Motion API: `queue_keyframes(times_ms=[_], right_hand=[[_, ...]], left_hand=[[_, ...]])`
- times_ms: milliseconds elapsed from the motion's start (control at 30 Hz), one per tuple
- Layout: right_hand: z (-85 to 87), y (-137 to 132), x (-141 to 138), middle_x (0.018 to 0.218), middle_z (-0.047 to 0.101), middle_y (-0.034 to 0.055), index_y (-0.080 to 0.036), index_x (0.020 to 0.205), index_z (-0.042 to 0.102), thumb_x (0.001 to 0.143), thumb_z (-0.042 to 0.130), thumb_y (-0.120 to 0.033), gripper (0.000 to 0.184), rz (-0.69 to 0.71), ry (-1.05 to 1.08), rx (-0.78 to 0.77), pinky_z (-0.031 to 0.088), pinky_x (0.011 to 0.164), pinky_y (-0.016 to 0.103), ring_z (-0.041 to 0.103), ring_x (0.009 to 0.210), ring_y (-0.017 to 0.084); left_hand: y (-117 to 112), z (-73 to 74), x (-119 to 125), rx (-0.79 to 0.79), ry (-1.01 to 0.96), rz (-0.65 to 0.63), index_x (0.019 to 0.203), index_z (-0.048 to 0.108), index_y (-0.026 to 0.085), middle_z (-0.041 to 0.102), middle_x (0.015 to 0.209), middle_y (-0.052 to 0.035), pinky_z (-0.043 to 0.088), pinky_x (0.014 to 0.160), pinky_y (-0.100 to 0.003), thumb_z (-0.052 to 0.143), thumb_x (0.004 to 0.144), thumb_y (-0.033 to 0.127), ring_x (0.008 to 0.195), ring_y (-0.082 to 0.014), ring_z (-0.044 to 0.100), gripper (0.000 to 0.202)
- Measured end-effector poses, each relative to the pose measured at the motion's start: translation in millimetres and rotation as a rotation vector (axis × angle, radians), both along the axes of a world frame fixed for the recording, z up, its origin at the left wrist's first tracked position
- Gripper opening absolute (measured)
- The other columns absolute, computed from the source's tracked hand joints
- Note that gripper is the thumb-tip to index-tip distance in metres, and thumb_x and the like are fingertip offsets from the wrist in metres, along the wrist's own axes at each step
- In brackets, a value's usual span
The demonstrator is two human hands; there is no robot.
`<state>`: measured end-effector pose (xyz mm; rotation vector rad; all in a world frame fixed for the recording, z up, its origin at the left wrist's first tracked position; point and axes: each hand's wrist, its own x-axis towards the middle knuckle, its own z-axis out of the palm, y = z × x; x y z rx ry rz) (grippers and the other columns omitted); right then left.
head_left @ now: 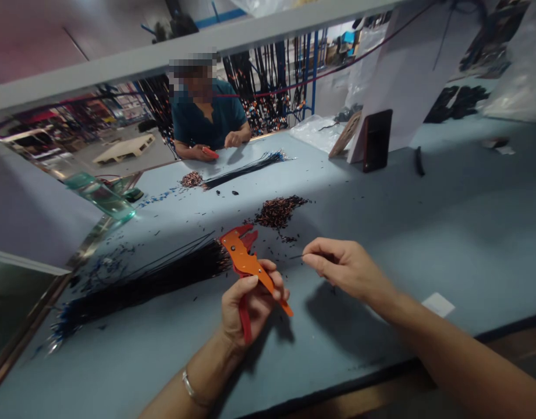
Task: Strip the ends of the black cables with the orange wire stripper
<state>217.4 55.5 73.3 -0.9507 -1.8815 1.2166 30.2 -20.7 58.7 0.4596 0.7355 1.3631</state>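
Observation:
My left hand (252, 302) is wrapped round an orange and red wire stripper (245, 260), its jaws pointing up and away from me. To the right, my right hand (337, 262) pinches a short dark wire (296, 256) between thumb and fingers, its thin end sticking out to the left. The rest of that wire is hidden in the hand. Left of the stripper lies a thick bundle of black wires (154, 279), with bluish and silvery ends at the lower left. Just beyond my hands is a pile of small black and copper pieces (277, 212).
Across the table (425, 233) a co-worker (209, 122) holds a red tool, near another wire bundle (245, 169) and a small copper-coloured pile (191, 179). A greenish clear bottle (102, 198) lies at the left edge. A phone (377, 141) leans on a white post.

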Motion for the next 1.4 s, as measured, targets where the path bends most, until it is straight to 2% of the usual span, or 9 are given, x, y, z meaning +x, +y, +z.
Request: queue_keyframes(times_ms=[133, 233, 333, 500, 633, 833, 1033, 1233, 1400], right_hand=[[-0.1, 2, 3, 0.060, 0.055, -0.0032, -0.019, 0.081, 0.066, 0.088, 0.057, -0.033, 0.018, -0.174, -0.026, 0.142, 0.036, 0.050, 0.022, 0.045, 0.053, 0.009], [-0.9, 2, 3, 0.058, 0.056, -0.0035, -0.019, 0.090, 0.069, 0.089, 0.056, -0.032, 0.018, -0.193, -0.057, 0.209, 0.036, 0.051, 0.023, 0.045, 0.052, 0.010], [-0.7, 2, 3, 0.055, 0.056, -0.0034, -0.019, 0.088, 0.069, 0.088, 0.057, -0.033, 0.019, -0.184, -0.049, 0.196, 0.037, 0.050, 0.023, 0.045, 0.050, 0.010], [2.8, 1, 3, 0.066, 0.064, 0.0003, -0.018, 0.081, 0.067, 0.086, 0.060, -0.033, 0.017, -0.206, 0.072, 0.124, 0.042, 0.054, 0.023, 0.054, 0.060, 0.012], [4.4, -1, 2, 0.069, 0.062, -0.0002, -0.019, 0.080, 0.066, 0.086, 0.061, -0.031, 0.014, -0.251, 0.124, 0.122, 0.041, 0.053, 0.023, 0.053, 0.060, 0.012], [1.0, -4, 1, 0.068, 0.061, -0.0014, -0.019, 0.081, 0.066, 0.085, 0.061, -0.028, 0.011, -0.181, 0.172, 0.106, 0.042, 0.055, 0.023, 0.053, 0.060, 0.011], [5.4, 13, -3, 0.068, 0.059, -0.0019, -0.017, 0.081, 0.065, 0.084, 0.060, -0.030, 0.014, -0.091, 0.200, -0.024, 0.043, 0.061, 0.024, 0.052, 0.064, 0.011], [26.2, 48, -27, 0.080, 0.062, 0.0000, -0.018, 0.079, 0.066, 0.078, 0.065, -0.030, 0.012, 0.188, 0.287, -0.106, 0.043, 0.070, 0.026, 0.054, 0.077, 0.013], [1.4, 46, -44, 0.083, 0.064, -0.0006, -0.020, 0.084, 0.068, 0.082, 0.065, -0.030, 0.010, 0.103, 0.483, -0.163, 0.045, 0.076, 0.027, 0.057, 0.079, 0.013]], left_hand=[[0, -0.6, -1, 0.003, -0.060, -0.072, 0.091, 0.067, 0.011, 0.060, 0.066, -0.0029, 0.044, 0.063, -0.033, 0.062, 0.072, 0.028, 0.057, -0.0136, 0.052, 0.025], [-3, -2.6, 2, 0.049, -0.077, -0.207, 0.093, 0.066, 0.011, 0.061, 0.065, -0.0036, 0.044, 0.062, -0.033, 0.060, 0.072, 0.029, 0.055, -0.0140, 0.053, 0.028], [-6, -4.9, 4, 0.099, -0.067, -0.296, 0.094, 0.065, 0.010, 0.062, 0.066, -0.0042, 0.045, 0.063, -0.034, 0.060, 0.071, 0.029, 0.054, -0.0144, 0.054, 0.030], [-7, -8.3, 5, 0.108, -0.066, -0.367, 0.092, 0.065, 0.010, 0.063, 0.063, -0.0049, 0.046, 0.063, -0.034, 0.063, 0.067, 0.028, 0.053, -0.0147, 0.055, 0.031], [-9, -11.5, 4, 0.116, -0.059, -0.422, 0.092, 0.065, 0.009, 0.064, 0.063, -0.0051, 0.047, 0.062, -0.034, 0.064, 0.067, 0.028, 0.052, -0.0149, 0.056, 0.031], [-11, -17.1, 5, 0.113, -0.067, -0.478, 0.094, 0.066, 0.007, 0.066, 0.064, -0.0070, 0.048, 0.059, -0.032, 0.065, 0.067, 0.027, 0.052, -0.0155, 0.058, 0.034], [-10, -19.3, 5, 0.111, -0.069, -0.470, 0.095, 0.066, 0.008, 0.066, 0.065, -0.0066, 0.049, 0.061, -0.033, 0.064, 0.068, 0.027, 0.053, -0.0154, 0.059, 0.033], [-6, -14.5, -1, 0.144, -0.063, -0.368, 0.095, 0.066, 0.008, 0.065, 0.065, -0.0061, 0.048, 0.063, -0.033, 0.063, 0.068, 0.026, 0.054, -0.0147, 0.057, 0.032], [-3, -15.9, -6, 0.163, -0.042, -0.312, 0.095, 0.065, 0.007, 0.066, 0.066, -0.0064, 0.048, 0.064, -0.034, 0.062, 0.069, 0.025, 0.054, -0.0147, 0.057, 0.032]])
